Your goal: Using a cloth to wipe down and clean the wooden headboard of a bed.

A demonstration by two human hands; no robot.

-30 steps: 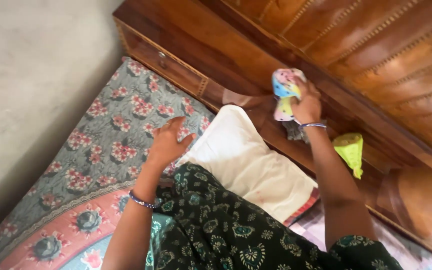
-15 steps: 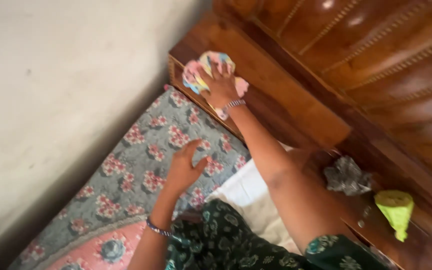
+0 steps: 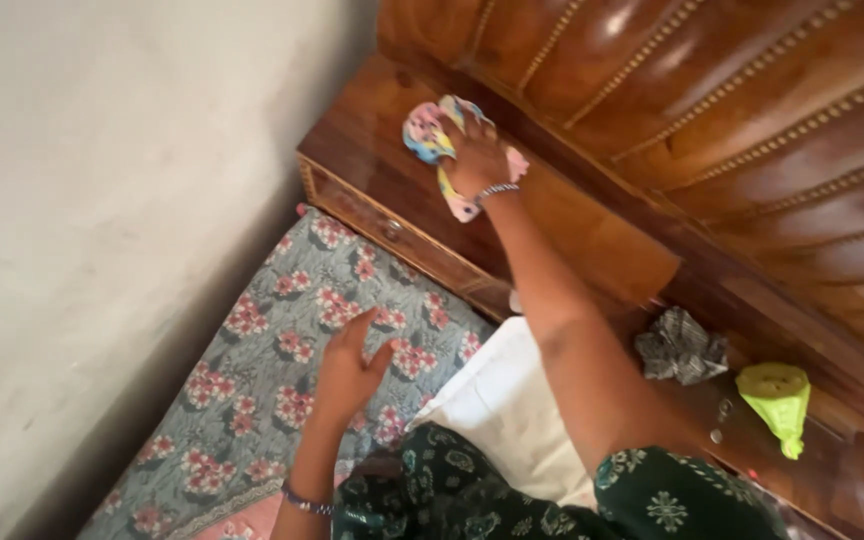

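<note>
My right hand (image 3: 476, 160) presses a crumpled multicoloured cloth (image 3: 426, 132) against the top of the wooden headboard ledge (image 3: 372, 170), close to the carved headboard (image 3: 712, 110). The arm stretches far forward from the lower right. My left hand (image 3: 348, 370) rests flat, fingers spread, on the grey floral bedsheet (image 3: 262, 330). It holds nothing. A white pillow (image 3: 497, 405) lies just right of that hand, partly under my green patterned sleeve.
A crumpled grey cloth (image 3: 682, 347) and a lime-green pouch (image 3: 777, 392) lie on the ledge to the right. A drawer with a small knob (image 3: 390, 229) faces the bed. A pale wall (image 3: 102, 200) bounds the left side.
My right hand has swept the cloth leftward along the wooden ledge, from near the green pouch to the far left end. The left hand has stayed on the sheet.
</note>
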